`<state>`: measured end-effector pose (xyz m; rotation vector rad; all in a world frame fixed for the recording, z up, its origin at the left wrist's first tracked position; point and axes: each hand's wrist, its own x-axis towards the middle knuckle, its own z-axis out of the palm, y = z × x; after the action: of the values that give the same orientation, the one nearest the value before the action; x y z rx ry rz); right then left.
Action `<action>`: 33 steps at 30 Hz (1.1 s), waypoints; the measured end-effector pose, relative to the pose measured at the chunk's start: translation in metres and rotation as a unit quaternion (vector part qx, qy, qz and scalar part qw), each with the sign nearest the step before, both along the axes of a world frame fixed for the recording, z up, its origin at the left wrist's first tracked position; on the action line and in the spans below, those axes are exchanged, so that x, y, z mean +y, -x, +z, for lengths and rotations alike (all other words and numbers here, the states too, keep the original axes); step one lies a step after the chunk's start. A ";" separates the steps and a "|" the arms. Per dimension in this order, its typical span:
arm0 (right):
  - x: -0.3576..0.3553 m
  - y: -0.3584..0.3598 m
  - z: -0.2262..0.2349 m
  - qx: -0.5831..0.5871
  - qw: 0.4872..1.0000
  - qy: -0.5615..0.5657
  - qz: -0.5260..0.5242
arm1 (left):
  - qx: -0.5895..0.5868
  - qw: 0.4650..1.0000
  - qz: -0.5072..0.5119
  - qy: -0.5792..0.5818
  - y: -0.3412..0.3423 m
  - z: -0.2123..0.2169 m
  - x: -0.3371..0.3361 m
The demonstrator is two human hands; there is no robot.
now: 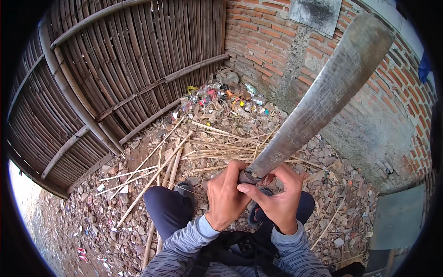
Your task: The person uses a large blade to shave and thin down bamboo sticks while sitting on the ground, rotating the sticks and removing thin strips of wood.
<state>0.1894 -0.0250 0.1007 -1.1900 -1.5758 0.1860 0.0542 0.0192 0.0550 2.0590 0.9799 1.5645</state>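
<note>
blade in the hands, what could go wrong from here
The left hand and right hand are bunched at the base of the blade, so a slip might bring fingers onto the metal.

The blade extends far beyond both hands; if the grip loosened, it could tip and perhaps strike a leg.

Loose sticks and rubble lie around the feet, so a shift in footing may be unsteady.

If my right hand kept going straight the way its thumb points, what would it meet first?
Your right hand would meet the machete first, at the collar below its blade; the thumb overlaps it in view, though contact is hard to judge. Your left hand seems next.
</note>
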 end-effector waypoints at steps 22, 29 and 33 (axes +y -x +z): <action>0.001 -0.014 -0.020 0.193 0.953 0.059 0.225 | 0.253 0.904 -0.316 0.140 0.056 0.075 0.020; 0.007 -0.042 -0.036 0.325 0.857 0.134 0.378 | -0.006 0.928 -0.310 0.208 0.042 0.028 0.027; 0.007 -0.064 -0.054 0.334 0.854 0.175 0.359 | -0.113 0.921 -0.272 0.257 0.043 0.005 0.036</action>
<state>0.2539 -0.0176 0.0470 -0.6088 -1.2913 1.2829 0.0107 0.0551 0.0605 1.5546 0.5757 1.0749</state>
